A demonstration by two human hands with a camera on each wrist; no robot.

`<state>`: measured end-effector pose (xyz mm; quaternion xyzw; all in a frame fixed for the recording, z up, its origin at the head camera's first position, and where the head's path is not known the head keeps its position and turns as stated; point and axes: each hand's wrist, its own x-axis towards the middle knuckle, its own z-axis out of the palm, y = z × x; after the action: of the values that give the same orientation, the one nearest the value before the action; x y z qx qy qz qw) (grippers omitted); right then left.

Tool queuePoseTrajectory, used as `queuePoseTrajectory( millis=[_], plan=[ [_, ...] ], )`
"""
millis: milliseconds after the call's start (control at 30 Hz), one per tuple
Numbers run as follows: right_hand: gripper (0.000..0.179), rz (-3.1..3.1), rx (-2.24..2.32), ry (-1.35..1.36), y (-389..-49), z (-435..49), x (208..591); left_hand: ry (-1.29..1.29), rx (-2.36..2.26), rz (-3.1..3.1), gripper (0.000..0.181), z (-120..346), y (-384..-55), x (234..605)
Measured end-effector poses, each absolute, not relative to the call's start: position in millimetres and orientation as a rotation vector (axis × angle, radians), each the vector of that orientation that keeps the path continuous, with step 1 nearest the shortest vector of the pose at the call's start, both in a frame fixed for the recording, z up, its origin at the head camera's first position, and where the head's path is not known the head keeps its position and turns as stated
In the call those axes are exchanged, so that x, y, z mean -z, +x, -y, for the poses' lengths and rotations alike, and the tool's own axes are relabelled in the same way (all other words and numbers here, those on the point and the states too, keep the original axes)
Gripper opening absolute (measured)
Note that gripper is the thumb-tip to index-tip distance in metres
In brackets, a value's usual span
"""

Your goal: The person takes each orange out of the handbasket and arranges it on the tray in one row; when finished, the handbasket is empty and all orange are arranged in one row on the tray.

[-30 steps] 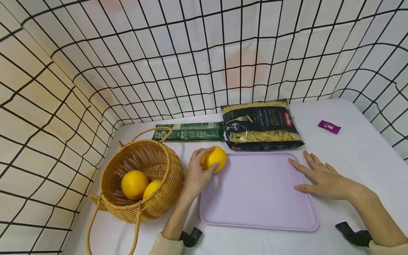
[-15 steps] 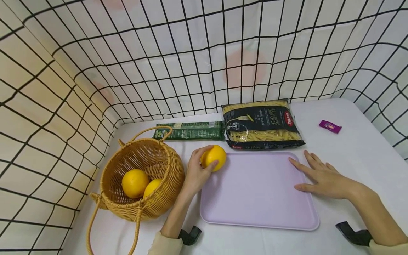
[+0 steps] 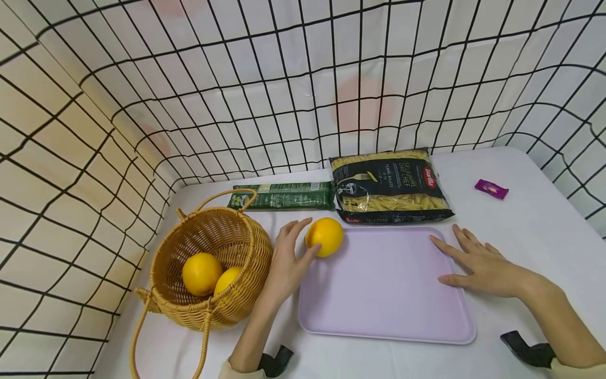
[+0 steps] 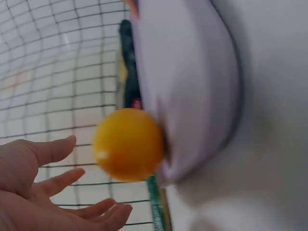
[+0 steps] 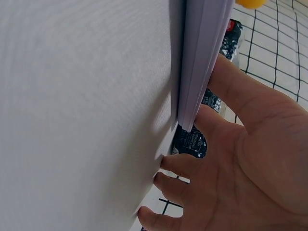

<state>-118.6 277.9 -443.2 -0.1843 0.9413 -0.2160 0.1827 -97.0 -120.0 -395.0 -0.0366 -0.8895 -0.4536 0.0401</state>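
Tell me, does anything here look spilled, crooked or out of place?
Nothing looks spilled or damaged. Mildly odd is the purple packet lying alone on the right, apart from the pasta bag. The orange beside the left hand sits off-centre, near the back left corner of the tray.

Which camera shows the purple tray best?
The head view: the purple tray shows nearly whole from above. The left wrist view has it cropped and blurred; the right wrist view shows just an edge strip beside the right hand.
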Motion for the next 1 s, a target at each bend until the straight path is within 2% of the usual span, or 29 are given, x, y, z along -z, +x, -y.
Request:
queuePoseTrajectory(
  millis=[333, 567, 800, 1000],
  plan=[
    [0.092, -2.656, 0.611, -0.51, -119, -278, 445, -0.365, 1.367, 2.693, 0.051, 145, -39, 345],
    [0.092, -2.652, 0.625, -0.507, -119, -278, 446, -0.382, 1.129, 2.69, 0.053, 188, -7, 304],
    [0.09, -2.647, 0.643, -0.514, -120, -280, 448, -0.326, 1.08, 2.723, 0.054, 247, -2, 272],
    [0.091, -2.652, 0.637, -0.526, -121, -280, 451, -0.267, 1.153, 2.824, 0.048, 295, -15, 256]
  ],
)
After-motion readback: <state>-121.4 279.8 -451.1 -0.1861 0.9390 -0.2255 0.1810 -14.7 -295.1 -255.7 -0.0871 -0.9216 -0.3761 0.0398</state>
